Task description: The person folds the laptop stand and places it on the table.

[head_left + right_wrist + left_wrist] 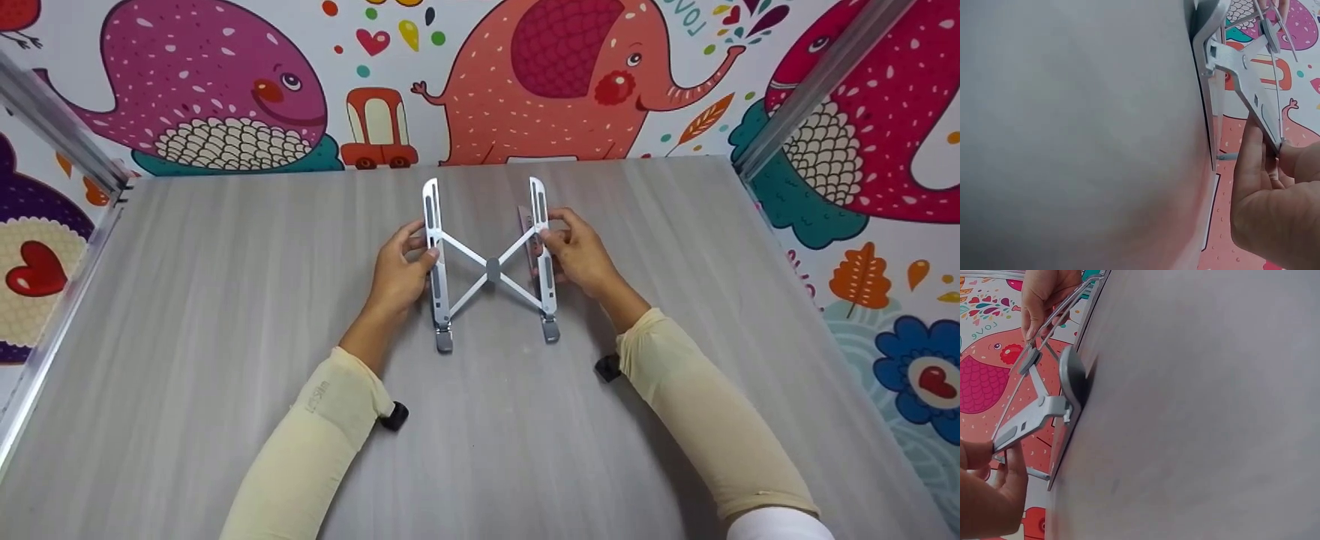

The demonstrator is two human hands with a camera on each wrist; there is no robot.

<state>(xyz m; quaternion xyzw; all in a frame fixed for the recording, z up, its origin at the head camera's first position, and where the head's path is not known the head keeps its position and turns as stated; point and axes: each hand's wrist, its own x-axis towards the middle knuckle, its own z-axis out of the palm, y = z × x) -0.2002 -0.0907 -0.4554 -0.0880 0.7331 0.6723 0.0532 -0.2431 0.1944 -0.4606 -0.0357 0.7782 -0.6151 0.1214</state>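
Observation:
A silver folding laptop stand point(493, 270) stands on the table, its two side rails spread apart and joined by crossed bars with a grey centre hub. My left hand point(397, 274) grips the left rail, thumb on top and fingers beneath. On the other side my right hand point(585, 255) pinches the right rail between thumb and fingers. Both wrist views show the rails tilted up from the table, the left hand point(999, 489) and the right hand point(1275, 191) each holding one. Grey hooked feet sit at the near ends of the rails.
The wood-grain table point(495, 450) reaches back to a wall with cartoon animals point(555, 82). Metal posts point(817, 82) rise at its back corners. A small black device point(394, 416) sits at the left wrist, another black device point(608, 367) at the right.

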